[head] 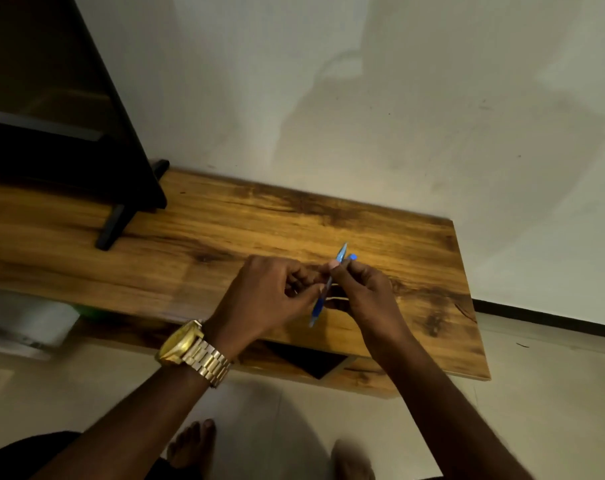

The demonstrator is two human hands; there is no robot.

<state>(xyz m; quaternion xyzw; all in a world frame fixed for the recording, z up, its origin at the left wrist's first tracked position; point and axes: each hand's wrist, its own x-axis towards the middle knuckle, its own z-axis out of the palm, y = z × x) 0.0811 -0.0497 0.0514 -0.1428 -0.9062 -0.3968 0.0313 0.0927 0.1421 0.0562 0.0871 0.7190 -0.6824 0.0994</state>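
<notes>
A blue pen [317, 308] stands tilted above the wooden stand [224, 223], held between both hands. My left hand [263, 299], with a gold watch [190, 351] on its wrist, pinches the pen's middle with curled fingers. My right hand [366, 296] grips the pen's upper part, just below its pointed end. A small blue piece [352, 257], perhaps a cap, shows at the right hand's fingertips. The fingers hide much of the pen's barrel.
A black TV [69, 109] on a black foot [112, 228] stands at the left of the stand, against a pale wall. An open compartment [308, 362] shows under the top. My bare feet [190, 445] stand on the tiled floor. Blurred white items [27, 323] lie lower left.
</notes>
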